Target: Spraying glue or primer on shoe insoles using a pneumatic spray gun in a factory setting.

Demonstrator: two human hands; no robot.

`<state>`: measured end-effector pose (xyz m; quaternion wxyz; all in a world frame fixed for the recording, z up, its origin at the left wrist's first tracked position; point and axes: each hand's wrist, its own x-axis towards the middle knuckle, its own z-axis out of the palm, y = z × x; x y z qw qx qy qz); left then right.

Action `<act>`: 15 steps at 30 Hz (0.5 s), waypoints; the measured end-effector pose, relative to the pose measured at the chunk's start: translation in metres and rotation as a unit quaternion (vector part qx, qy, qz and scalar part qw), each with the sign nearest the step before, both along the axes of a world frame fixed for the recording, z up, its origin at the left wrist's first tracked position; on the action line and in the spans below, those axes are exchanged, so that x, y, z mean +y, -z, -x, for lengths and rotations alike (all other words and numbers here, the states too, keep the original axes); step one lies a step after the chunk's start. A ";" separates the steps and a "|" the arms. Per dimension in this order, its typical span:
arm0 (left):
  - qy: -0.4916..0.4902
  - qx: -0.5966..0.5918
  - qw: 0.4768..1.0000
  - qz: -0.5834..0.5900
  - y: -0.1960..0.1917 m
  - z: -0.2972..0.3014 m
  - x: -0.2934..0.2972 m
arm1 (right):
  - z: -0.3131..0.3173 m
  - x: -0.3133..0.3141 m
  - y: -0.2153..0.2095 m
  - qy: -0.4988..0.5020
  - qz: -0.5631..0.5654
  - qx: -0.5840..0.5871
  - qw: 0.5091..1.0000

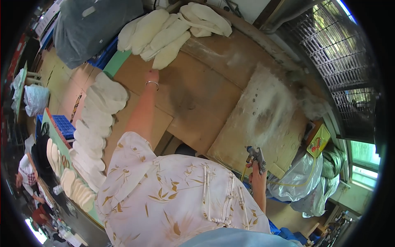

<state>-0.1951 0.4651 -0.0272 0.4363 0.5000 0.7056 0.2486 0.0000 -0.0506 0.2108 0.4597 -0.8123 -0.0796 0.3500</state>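
Observation:
My left arm, with a bangle at the wrist, stretches forward over the cardboard-covered table. My left hand [152, 75] is at the near tip of a cream insole [169, 53], the lowest of a loose pile of insoles [150, 29] at the far side. Its fingers are too small and hidden to show whether they grip the insole. Low on the right, my right hand [256, 173] is closed around a metal spray gun [257, 158], whose nozzle points away from me. A yellow hose [302, 182] curves off to the right beside it.
Overlapping white insoles [94, 127] line the table's left edge. On the right lies a stained, whitened board [263, 119]. Plastic bags [298, 173] and a yellow container [319, 140] stand past it. A mesh-covered window [333, 45] is at far right. Other people [26, 173] are at far left.

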 end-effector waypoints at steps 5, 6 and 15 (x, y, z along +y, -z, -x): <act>-0.057 -0.035 0.981 0.181 0.004 -0.021 0.051 | 0.005 0.023 0.008 0.036 0.037 0.019 0.998; -0.074 -0.030 0.977 0.197 0.007 -0.020 0.055 | 0.005 0.027 0.007 0.034 0.034 0.024 0.999; 0.046 -0.348 0.933 -0.086 -0.155 -0.069 0.000 | 0.006 0.028 0.008 0.095 0.050 0.015 0.994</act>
